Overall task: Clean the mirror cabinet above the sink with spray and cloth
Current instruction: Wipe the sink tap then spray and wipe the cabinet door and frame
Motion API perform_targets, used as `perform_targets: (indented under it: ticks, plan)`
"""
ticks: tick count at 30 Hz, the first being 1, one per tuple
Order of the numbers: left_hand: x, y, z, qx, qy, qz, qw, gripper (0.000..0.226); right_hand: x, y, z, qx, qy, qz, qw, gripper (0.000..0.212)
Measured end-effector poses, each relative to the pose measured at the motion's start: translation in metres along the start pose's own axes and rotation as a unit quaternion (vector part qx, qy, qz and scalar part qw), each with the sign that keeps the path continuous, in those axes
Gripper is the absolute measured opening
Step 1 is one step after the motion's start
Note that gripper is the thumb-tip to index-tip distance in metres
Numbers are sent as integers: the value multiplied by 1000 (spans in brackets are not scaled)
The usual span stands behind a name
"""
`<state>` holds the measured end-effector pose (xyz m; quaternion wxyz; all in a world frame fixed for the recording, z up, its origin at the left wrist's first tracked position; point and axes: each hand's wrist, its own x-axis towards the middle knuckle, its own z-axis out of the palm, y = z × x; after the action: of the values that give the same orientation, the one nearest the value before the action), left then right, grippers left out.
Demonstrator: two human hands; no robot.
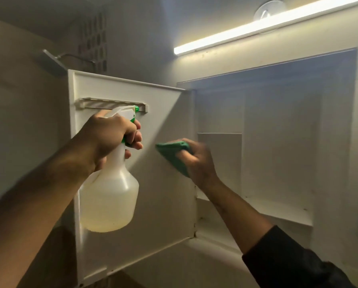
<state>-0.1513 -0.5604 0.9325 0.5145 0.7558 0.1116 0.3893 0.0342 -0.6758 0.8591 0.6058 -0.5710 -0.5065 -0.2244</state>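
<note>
- Left hand (109, 138) wrapped round the neck of the spray bottle (110, 196), fingers curled onto the green trigger; bottle hangs below the fist, about a third full of pale liquid, nozzle aimed at the open cabinet door (165, 204).
- Right hand (196, 161) grips the green cloth (172, 154), fingers bent over it; cloth sits at the fingertips, pressed to or just off the inner door face, motion blur, cannot tell contact for sure.
- Door swung out to the left of both hands; a small rail (111, 103) on it sits just above the left hand, touching or nearly touching the nozzle.
- Cabinet interior (278, 142) with shelves lies right of the right hand; light strip (257, 28) above.
- Mirror side of the door faces away, not visible; judged step: wiping the door's inside.
- Risks, judged:
  - Pushing the cloth hard could swing the unbraced door away, so the wipe skids off.
  - Squeezing now may spray the right hand or the rail instead of the panel, since the nozzle is close to both.
  - Nozzle could snag the rail if the left hand lifts.
  - Drips may run down the door's lower edge.
</note>
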Motion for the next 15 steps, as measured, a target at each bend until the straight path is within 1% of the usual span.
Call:
perform_targets:
  ticks: [2, 4, 6, 8, 12, 15]
  plan:
    - [2, 0, 15, -18, -20, 12, 1000, 23, -3, -11, -22, 23, 113, 60, 992, 24]
    - [3, 1, 34, -40, -45, 22, 998, 22, -8, -24, -46, 51, 190, 91, 976, 24]
    - [3, 2, 49, -65, -60, 28, 996, 22, -13, -39, -69, 77, 248, 109, 960, 21]
    - [0, 5, 66, -97, -79, 30, 992, 22, -23, -57, -95, 85, 312, 109, 940, 13]
    - [-22, 11, 109, -138, -119, 55, 982, 22, -51, -89, -151, 43, 430, 88, 897, 13]
    - [-41, 27, 146, -173, -164, 60, 969, 27, -70, -108, -185, 5, 478, 69, 875, 7]
